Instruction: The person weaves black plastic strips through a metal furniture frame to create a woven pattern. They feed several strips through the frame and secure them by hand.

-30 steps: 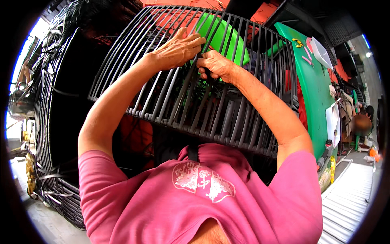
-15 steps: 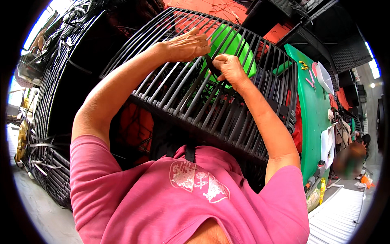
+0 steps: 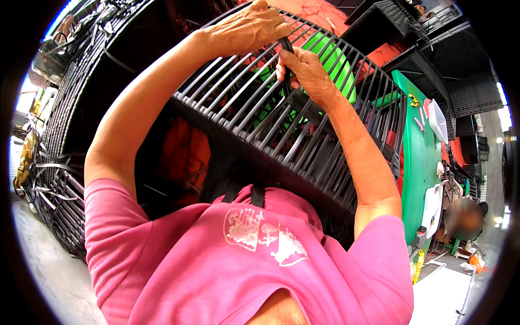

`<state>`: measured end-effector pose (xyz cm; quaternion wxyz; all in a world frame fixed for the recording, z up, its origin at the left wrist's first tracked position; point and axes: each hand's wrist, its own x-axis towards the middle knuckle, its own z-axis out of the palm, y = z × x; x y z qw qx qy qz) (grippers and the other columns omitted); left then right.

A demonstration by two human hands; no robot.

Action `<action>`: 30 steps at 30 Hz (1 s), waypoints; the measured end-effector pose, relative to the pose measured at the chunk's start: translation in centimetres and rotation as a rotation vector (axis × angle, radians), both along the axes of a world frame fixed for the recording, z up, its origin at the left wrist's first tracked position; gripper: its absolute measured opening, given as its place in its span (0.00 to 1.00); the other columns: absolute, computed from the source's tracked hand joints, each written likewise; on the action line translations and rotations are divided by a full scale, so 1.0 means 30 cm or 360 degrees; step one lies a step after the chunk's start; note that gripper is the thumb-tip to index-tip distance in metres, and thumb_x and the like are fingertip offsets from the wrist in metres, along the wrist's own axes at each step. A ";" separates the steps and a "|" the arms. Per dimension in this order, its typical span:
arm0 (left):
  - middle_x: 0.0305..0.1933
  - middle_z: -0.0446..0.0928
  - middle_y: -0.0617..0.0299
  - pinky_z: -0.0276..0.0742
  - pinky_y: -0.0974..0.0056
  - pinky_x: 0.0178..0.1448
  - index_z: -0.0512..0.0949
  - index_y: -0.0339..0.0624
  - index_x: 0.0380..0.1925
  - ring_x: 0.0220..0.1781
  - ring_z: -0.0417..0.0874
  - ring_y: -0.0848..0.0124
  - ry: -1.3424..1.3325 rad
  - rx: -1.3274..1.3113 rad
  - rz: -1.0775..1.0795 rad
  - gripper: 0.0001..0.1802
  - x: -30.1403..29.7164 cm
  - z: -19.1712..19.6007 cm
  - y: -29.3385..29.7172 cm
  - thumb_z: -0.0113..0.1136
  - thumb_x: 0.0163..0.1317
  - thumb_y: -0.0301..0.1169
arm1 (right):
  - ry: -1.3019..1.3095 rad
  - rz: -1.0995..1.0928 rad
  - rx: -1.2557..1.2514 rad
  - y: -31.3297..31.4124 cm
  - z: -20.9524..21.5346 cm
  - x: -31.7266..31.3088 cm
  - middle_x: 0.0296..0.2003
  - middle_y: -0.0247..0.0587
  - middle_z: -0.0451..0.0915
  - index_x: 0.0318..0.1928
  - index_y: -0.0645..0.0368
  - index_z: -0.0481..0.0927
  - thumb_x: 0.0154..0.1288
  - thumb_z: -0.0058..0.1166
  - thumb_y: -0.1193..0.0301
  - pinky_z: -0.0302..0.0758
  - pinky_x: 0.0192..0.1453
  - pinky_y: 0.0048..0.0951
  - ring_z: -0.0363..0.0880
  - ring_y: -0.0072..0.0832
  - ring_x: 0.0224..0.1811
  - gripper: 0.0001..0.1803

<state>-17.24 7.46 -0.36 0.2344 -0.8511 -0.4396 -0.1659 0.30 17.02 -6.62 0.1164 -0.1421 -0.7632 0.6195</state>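
A black flat strip point(image 3: 287, 45) runs between my two hands above a slatted frame. My left hand point(image 3: 246, 30) is closed at the strip's upper end, its fingertips partly hidden behind the hand. My right hand point(image 3: 307, 71) pinches the strip lower down, thumb on the near side and fingers curled round it. Beneath both hands lies the frame point(image 3: 238, 125), a row of parallel dark grey slats wrapped over a black rail. Through the slats a bright green plastic piece point(image 3: 331, 57) and loose dark strands show.
To the right stands a green table point(image 3: 420, 179) with pink-handled pliers point(image 3: 421, 119), a yellow-handled tool point(image 3: 414, 101) and a white tub point(image 3: 439, 120). Black woven furniture point(image 3: 65, 141) is stacked at left. A person point(image 3: 465, 219) is far right.
Both hands have risen and moved away from me, the left one more, with the black strip between them. The view has shifted slightly, so the frame appears lower and further right.
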 end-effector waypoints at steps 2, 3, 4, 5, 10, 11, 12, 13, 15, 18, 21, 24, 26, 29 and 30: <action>0.31 0.69 0.61 0.63 0.56 0.44 0.69 0.44 0.31 0.39 0.72 0.64 0.0006 0.0043 0.0012 0.07 -0.022 -0.054 0.002 0.52 0.51 0.32 | 0.0001 -0.0072 -0.0004 -0.029 -0.015 -0.013 0.22 0.27 0.72 0.29 0.54 0.71 0.65 0.48 0.52 0.57 0.17 0.13 0.72 0.13 0.24 0.19; 0.33 0.69 0.62 0.62 0.56 0.45 0.68 0.45 0.31 0.42 0.71 0.64 0.0028 0.0004 0.0046 0.09 -0.036 -0.078 0.002 0.53 0.51 0.32 | -0.0019 -0.0083 -0.0060 -0.042 -0.015 -0.016 0.22 0.27 0.72 0.29 0.55 0.71 0.65 0.48 0.52 0.57 0.16 0.13 0.72 0.13 0.24 0.19; 0.39 0.70 0.60 0.62 0.54 0.49 0.70 0.43 0.38 0.48 0.70 0.63 0.0032 -0.0072 0.0153 0.15 -0.036 -0.096 0.008 0.55 0.50 0.32 | -0.0119 -0.0218 -0.0010 -0.060 -0.023 -0.012 0.21 0.28 0.72 0.29 0.55 0.70 0.66 0.47 0.53 0.56 0.14 0.13 0.73 0.14 0.23 0.19; 0.50 0.69 0.54 0.61 0.52 0.56 0.68 0.41 0.50 0.56 0.67 0.58 -0.0145 0.0157 0.0129 0.25 -0.031 -0.137 0.021 0.56 0.49 0.31 | -0.0144 -0.0315 -0.0114 -0.065 -0.043 -0.007 0.21 0.29 0.72 0.28 0.57 0.70 0.66 0.46 0.55 0.57 0.14 0.14 0.73 0.16 0.22 0.18; 0.59 0.62 0.48 0.59 0.47 0.61 0.69 0.42 0.51 0.62 0.59 0.50 -0.0642 0.0086 0.0372 0.26 -0.034 -0.318 0.065 0.57 0.48 0.29 | -0.0184 -0.0567 -0.0487 -0.035 -0.113 0.005 0.20 0.36 0.73 0.29 0.60 0.70 0.67 0.45 0.58 0.55 0.11 0.16 0.77 0.25 0.20 0.18; 0.58 0.62 0.49 0.60 0.48 0.59 0.72 0.42 0.48 0.61 0.60 0.50 -0.0616 0.0009 0.0387 0.23 -0.034 -0.354 0.065 0.57 0.47 0.29 | -0.0210 -0.0581 -0.0499 -0.040 -0.109 0.002 0.20 0.36 0.73 0.29 0.60 0.71 0.67 0.44 0.58 0.56 0.11 0.17 0.77 0.26 0.20 0.17; 0.56 0.63 0.50 0.62 0.48 0.55 0.76 0.42 0.38 0.58 0.61 0.52 -0.0432 0.0144 0.0233 0.16 -0.044 -0.383 0.066 0.57 0.45 0.29 | -0.0212 -0.0595 -0.0548 -0.041 -0.119 -0.001 0.20 0.36 0.73 0.29 0.60 0.71 0.67 0.44 0.59 0.55 0.10 0.17 0.78 0.27 0.20 0.17; 0.53 0.64 0.51 0.62 0.48 0.53 0.76 0.43 0.34 0.56 0.62 0.52 -0.0549 -0.0327 0.0349 0.14 -0.026 -0.363 0.044 0.58 0.42 0.29 | -0.0218 -0.0625 -0.0592 -0.030 -0.125 -0.008 0.20 0.36 0.74 0.29 0.60 0.71 0.67 0.44 0.59 0.55 0.10 0.17 0.78 0.28 0.20 0.17; 0.51 0.65 0.52 0.61 0.48 0.53 0.76 0.43 0.31 0.55 0.62 0.53 -0.0611 -0.0245 0.0256 0.11 -0.029 -0.435 0.065 0.57 0.43 0.29 | -0.0219 -0.0657 -0.0649 -0.021 -0.134 -0.005 0.21 0.37 0.74 0.29 0.59 0.71 0.68 0.44 0.60 0.55 0.10 0.16 0.79 0.29 0.21 0.16; 0.48 0.68 0.54 0.61 0.49 0.54 0.77 0.46 0.31 0.55 0.64 0.54 -0.0800 -0.0235 0.0284 0.11 -0.060 -0.498 0.082 0.57 0.46 0.33 | -0.0191 -0.0631 -0.0717 -0.021 -0.135 -0.008 0.21 0.36 0.74 0.29 0.59 0.71 0.68 0.44 0.61 0.56 0.11 0.17 0.80 0.30 0.23 0.15; 0.48 0.72 0.54 0.63 0.51 0.57 0.79 0.46 0.29 0.55 0.69 0.57 -0.0964 -0.0458 0.0197 0.09 -0.084 -0.496 0.092 0.55 0.50 0.36 | -0.0215 -0.0619 -0.0745 -0.014 -0.130 -0.001 0.21 0.36 0.74 0.29 0.59 0.71 0.68 0.44 0.61 0.57 0.12 0.17 0.80 0.30 0.23 0.15; 0.45 0.74 0.50 0.63 0.49 0.57 0.79 0.41 0.30 0.53 0.70 0.54 -0.1117 -0.0419 -0.0132 0.11 -0.117 -0.517 0.105 0.55 0.53 0.36 | -0.0245 -0.0595 -0.0763 0.003 -0.142 -0.002 0.21 0.37 0.75 0.30 0.59 0.71 0.69 0.43 0.61 0.57 0.12 0.17 0.80 0.31 0.24 0.15; 0.47 0.73 0.50 0.61 0.49 0.59 0.78 0.40 0.31 0.57 0.68 0.53 -0.1180 -0.0524 -0.0011 0.13 -0.123 -0.544 0.116 0.53 0.57 0.38 | -0.0288 -0.0642 -0.0761 -0.001 -0.124 -0.008 0.22 0.37 0.75 0.30 0.59 0.70 0.69 0.44 0.62 0.58 0.10 0.13 0.80 0.28 0.26 0.15; 0.52 0.71 0.54 0.65 0.56 0.59 0.76 0.43 0.42 0.57 0.70 0.57 -0.1059 -0.0225 -0.0018 0.18 -0.149 -0.604 0.133 0.53 0.60 0.43 | -0.0316 -0.0721 -0.0864 -0.015 -0.121 -0.027 0.22 0.37 0.75 0.30 0.59 0.71 0.69 0.43 0.63 0.58 0.10 0.13 0.81 0.30 0.26 0.14; 0.55 0.70 0.53 0.62 0.56 0.62 0.77 0.43 0.41 0.58 0.69 0.57 -0.1089 -0.0357 0.0103 0.16 -0.147 -0.601 0.145 0.54 0.61 0.42 | -0.0325 -0.0766 -0.0899 -0.010 -0.119 -0.029 0.21 0.37 0.75 0.31 0.59 0.71 0.69 0.42 0.63 0.58 0.10 0.14 0.82 0.32 0.27 0.14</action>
